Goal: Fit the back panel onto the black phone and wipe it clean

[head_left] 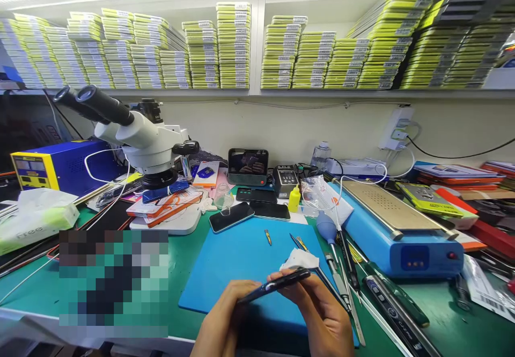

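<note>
At the bottom centre of the frame, a dark phone [274, 285] is held edge-on and tilted, its right end higher, just above the near edge of a blue mat [241, 260]. The left hand [223, 319] grips its lower left end, fingers closed around the edge. The right hand [322, 314] holds the upper right part, thumb and fingers pinched on the phone, with a white wipe [298, 260] touching the fingertips at the phone's raised end.

On the mat beyond the hands lie a small tweezer-like tool [267, 237] and two more thin tools [298, 243]. Just right of the mat, screwdrivers and a blue blower [326, 227] lie beside a blue heating plate [396, 233]. Past the mat's far edge rest another phone [231, 217] face up and a yellow bottle [294, 199]. A microscope [140, 137] stands at the upper left, with a blue box [60, 166] further left. Yellow-green boxes [233, 45] fill the shelf across the top.
</note>
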{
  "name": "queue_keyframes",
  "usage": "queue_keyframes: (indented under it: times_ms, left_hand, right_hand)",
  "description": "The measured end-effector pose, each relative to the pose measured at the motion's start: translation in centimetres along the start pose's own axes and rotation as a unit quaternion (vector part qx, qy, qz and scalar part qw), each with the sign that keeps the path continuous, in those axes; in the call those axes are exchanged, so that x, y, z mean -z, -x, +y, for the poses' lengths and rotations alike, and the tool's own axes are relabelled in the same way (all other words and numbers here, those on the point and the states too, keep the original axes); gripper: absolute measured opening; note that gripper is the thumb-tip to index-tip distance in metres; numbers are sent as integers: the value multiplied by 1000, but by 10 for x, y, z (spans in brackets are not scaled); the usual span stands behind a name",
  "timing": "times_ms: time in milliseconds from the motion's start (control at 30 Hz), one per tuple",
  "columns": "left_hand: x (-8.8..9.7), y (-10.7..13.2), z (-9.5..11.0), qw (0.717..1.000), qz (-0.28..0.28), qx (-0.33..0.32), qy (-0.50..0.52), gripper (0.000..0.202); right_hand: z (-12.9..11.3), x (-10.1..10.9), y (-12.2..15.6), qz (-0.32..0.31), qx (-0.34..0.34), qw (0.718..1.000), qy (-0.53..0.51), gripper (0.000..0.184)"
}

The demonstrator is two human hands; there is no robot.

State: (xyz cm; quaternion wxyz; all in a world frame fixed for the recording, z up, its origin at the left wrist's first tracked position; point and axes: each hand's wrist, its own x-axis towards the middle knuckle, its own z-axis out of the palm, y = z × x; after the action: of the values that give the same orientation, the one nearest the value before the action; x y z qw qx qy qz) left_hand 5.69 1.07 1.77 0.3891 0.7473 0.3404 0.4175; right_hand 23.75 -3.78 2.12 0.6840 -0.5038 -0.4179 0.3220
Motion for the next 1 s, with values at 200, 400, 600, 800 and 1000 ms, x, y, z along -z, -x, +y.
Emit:
queue_keyframes:
  times_ms: [200,400,600,800,1000]
  left_hand:
    - [-3,-6,-8,999,3,13,37,39]
    - [-14,-5,0,996,41,20,72,36]
    - [-1,-16,14,984,135,-61,103,25]
    - [7,-19,24,980,157,-78,100,9]
    - [-1,-3,54,984,147,-73,72,10]
  right_hand:
    - [8,8,-1,-3,174,980,99,47]
    - [14,11,-4,26,299,929,217,23]
    - [13,9,-4,38,359,891,275,17]
    - [2,10,-2,13,377,881,287,19]
    - [-15,15,6,-28,369,886,278,20]
